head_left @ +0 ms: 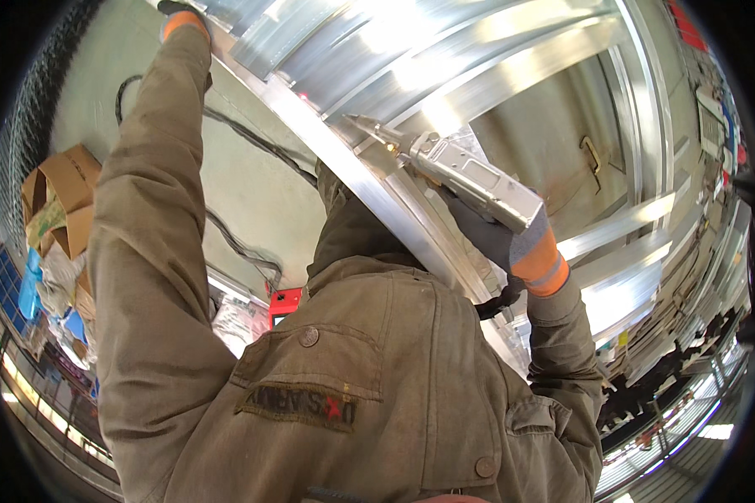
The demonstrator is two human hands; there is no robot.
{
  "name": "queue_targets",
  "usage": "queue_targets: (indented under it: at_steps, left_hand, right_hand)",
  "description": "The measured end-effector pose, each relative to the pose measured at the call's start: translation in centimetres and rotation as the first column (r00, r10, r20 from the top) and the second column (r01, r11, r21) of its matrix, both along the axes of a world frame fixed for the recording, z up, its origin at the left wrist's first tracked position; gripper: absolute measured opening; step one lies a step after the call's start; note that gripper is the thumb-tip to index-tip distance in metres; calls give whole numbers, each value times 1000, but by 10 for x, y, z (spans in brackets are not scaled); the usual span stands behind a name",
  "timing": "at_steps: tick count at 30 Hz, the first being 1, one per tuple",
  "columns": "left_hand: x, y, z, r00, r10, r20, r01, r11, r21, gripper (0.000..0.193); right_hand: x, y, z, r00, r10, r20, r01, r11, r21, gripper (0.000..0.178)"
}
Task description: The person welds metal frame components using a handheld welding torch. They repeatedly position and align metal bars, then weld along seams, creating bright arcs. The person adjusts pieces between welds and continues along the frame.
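Note:
My right hand (497,228), in a grey and orange glove, is closed around a silver handheld welding gun (481,176). The gun's narrow nozzle points up and left, close to the slatted shiny metal frame (344,163). Small red light spots show on the metal just beyond the nozzle. At the top left, my left arm stretches out to the frame's edge. My left hand (186,23), gloved in dark grey and orange, is beside that edge. Its fingers are mostly cut off by the picture's rim, so their grip is hidden.
Black cables (256,138) run over the pale floor on the left. An open cardboard box (63,197) stands among plastic bags at the far left. A red machine (285,303) shows beneath the frame. Stacked metal strips (654,335) lie on the right.

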State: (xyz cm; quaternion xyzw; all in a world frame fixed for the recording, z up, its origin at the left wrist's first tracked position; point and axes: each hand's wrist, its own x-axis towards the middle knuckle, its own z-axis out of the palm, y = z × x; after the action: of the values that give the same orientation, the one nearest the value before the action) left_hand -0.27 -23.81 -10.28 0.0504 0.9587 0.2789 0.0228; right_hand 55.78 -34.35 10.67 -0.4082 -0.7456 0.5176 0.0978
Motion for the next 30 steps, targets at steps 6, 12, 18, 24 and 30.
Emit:
queue_targets:
  at_steps: [6,12,18,24,30]
  left_hand:
    - [4,-19,0,999,-38,-9,37,994,-104,100]
    - [5,-33,-2,996,-94,-1,92,981,-171,97]
    - [4,-42,-4,990,-138,10,137,965,-224,94]
    - [1,-47,-6,985,-174,20,172,947,-273,92]
    - [-1,-50,-7,978,-208,27,206,925,-319,89]
  right_hand:
    - [-5,18,-42,977,207,-44,-204,977,58,28]
    - [-8,21,-65,963,271,3,-269,954,133,30]
    - [-7,20,-65,968,250,-27,-247,965,90,29]
    - [-6,21,-64,971,239,-22,-238,970,57,29]
    - [-9,21,-68,963,262,-58,-255,960,115,28]
